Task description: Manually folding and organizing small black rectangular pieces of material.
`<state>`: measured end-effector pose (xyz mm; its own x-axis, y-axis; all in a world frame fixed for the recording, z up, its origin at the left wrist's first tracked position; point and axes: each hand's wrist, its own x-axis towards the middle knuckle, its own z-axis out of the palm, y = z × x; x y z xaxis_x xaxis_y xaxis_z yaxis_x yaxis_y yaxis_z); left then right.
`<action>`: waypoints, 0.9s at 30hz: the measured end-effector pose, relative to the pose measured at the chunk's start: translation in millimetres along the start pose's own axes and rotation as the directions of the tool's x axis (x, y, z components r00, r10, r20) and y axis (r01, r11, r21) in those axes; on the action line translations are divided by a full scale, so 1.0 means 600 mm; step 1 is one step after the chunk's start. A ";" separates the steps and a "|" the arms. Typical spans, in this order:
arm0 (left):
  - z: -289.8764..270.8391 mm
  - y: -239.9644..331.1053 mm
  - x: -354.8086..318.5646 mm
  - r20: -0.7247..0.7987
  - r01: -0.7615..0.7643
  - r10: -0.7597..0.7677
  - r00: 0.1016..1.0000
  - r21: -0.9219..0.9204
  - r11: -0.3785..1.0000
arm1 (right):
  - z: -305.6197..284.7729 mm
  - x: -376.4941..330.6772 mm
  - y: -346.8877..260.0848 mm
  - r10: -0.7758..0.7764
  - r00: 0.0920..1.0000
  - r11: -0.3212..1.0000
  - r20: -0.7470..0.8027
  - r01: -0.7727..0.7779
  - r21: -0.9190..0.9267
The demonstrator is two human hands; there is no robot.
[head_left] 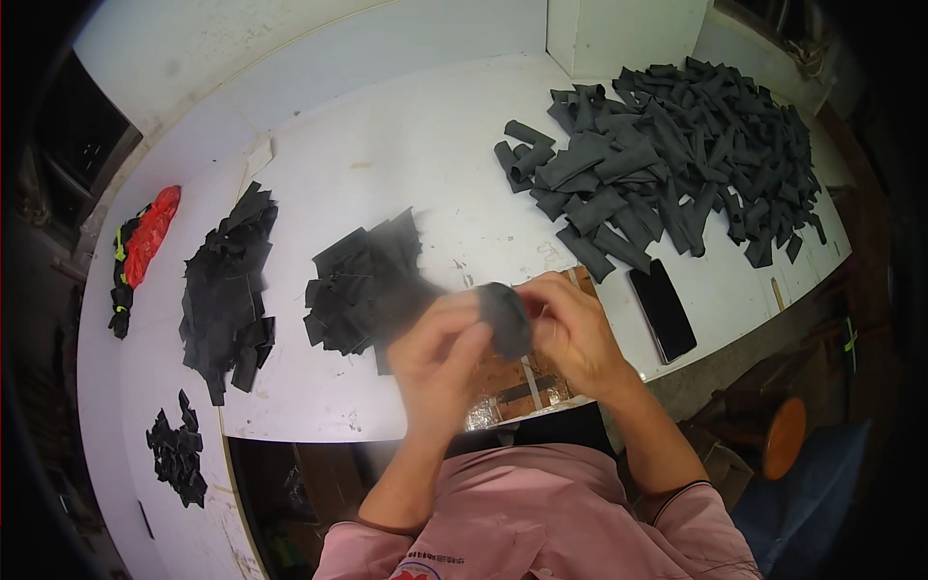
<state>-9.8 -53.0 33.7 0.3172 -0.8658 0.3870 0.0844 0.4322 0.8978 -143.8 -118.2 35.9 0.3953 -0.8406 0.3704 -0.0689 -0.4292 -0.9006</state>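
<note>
Between my two hands, in front of my chest, is a small dark grey fabric piece (506, 321), bent into a rounded shape. My left hand (440, 343) grips its left side, thumb and fingers closed, a little blurred by motion. On the other side my right hand (570, 329) pinches its edge. Below the hands lies a brown board (527, 387) with strips of tape, at the table's near edge. A pile of flat black fabric pieces (362, 280) lies just beyond my left hand, partly blurred where the hand covers it.
Many rolled dark fabric tubes (667, 155) are heaped at the far right. A black phone (662, 311) lies near the right edge. Two more black fabric piles, one larger (227, 295) and one smaller (177, 449), sit left, beside a red plastic bag (153, 235). An orange round stool (785, 438) stands lower right.
</note>
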 end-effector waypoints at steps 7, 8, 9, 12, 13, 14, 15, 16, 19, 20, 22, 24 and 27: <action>0.007 -0.020 -0.020 -0.131 0.149 -0.204 0.970 -0.339 0.929 | -0.010 -0.011 0.018 -0.174 0.899 0.756 0.402 0.384 -0.531; 0.012 -0.023 -0.015 -0.071 0.205 -0.245 0.967 -0.357 0.911 | -0.007 -0.020 0.029 -0.201 0.919 0.785 0.340 0.359 -0.506; 0.010 -0.024 -0.006 0.022 0.271 -0.283 0.959 -0.370 0.889 | -0.007 -0.025 0.035 -0.225 0.935 0.813 0.274 0.335 -0.477; 0.008 -0.004 0.024 0.219 0.292 -0.234 0.947 -0.292 0.911 | -0.009 -0.011 0.023 -0.300 0.917 0.850 0.264 0.383 -0.362; 0.014 0.003 0.030 0.222 0.188 -0.143 0.964 -0.195 0.963 | -0.010 -0.011 0.022 -0.299 0.917 0.852 0.266 0.381 -0.358; 0.018 0.008 0.032 0.218 0.190 -0.147 0.965 -0.192 0.963 | -0.012 -0.012 0.023 -0.342 0.906 0.857 0.251 0.410 -0.311; 0.022 0.014 0.034 0.257 0.175 -0.182 0.949 0.050 0.983 | -0.013 -0.013 0.024 -0.383 0.893 0.859 0.234 0.438 -0.264; 0.027 0.018 0.032 0.288 0.140 -0.225 0.931 0.288 0.947 | -0.010 -0.024 0.039 -0.382 0.894 0.861 0.235 0.436 -0.262; 0.027 0.010 0.033 0.224 0.190 -0.259 0.940 0.288 0.939 | -0.003 -0.037 0.082 -0.239 0.943 0.908 0.233 0.302 -0.290; 0.025 0.010 0.034 0.228 0.067 -0.168 0.959 0.396 0.916 | -0.006 -0.032 0.077 -0.237 0.931 0.893 0.278 0.321 -0.314; 0.036 0.025 0.023 0.185 0.064 -0.126 0.975 0.304 0.950 | -0.011 -0.026 0.058 -0.234 0.917 0.877 0.324 0.343 -0.337; 0.037 0.028 0.018 0.138 0.054 -0.084 0.987 0.209 0.976 | -0.011 -0.018 0.037 -0.155 0.948 0.905 0.277 0.249 -0.346; 0.022 0.023 0.013 0.074 0.147 -0.133 0.988 -0.235 0.961 | -0.019 -0.005 0.021 -0.181 0.921 0.873 0.344 0.312 -0.375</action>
<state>-18.6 -57.0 51.6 0.2321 -0.9320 0.2786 0.3496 0.3472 0.8702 -156.1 -124.8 25.9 0.6916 -0.5831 0.4263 -0.2802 -0.7605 -0.5858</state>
